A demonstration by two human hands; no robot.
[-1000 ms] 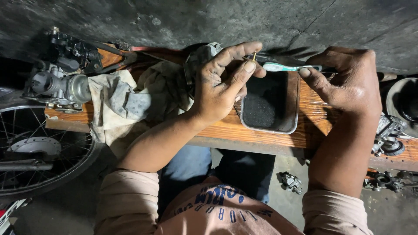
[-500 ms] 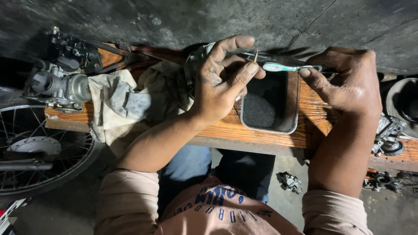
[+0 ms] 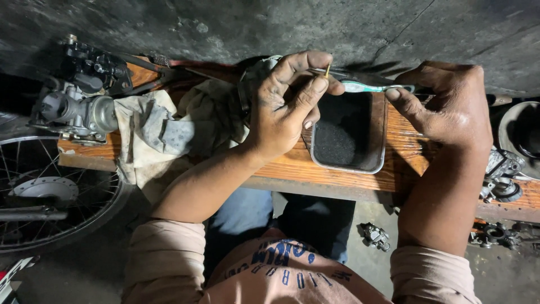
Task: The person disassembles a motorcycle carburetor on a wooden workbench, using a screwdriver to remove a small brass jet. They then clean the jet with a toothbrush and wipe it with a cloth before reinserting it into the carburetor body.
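Observation:
My left hand [image 3: 287, 107] pinches a small brass jet [image 3: 327, 70] between thumb and fingertips, above the far left corner of a rectangular metal tray [image 3: 378, 166] of dark liquid. My right hand [image 3: 450, 104] grips a toothbrush [image 3: 365, 86] with a pale green and white handle, its head pointing left toward the jet. Both hands are grimy and hover over a wooden bench [image 3: 410, 163].
A dirty cloth [image 3: 163, 132] lies on the bench to the left, beside a grey carburettor [image 3: 79, 112] and black engine parts [image 3: 93, 67]. A spoked wheel [image 3: 50, 191] stands at the lower left. Small metal parts [image 3: 376, 236] lie on the floor; more hardware [image 3: 503, 174] sits at right.
My left hand's fingers have shifted slightly, turning the brass jet more upright near the brush head. My right hand and the brush have barely moved.

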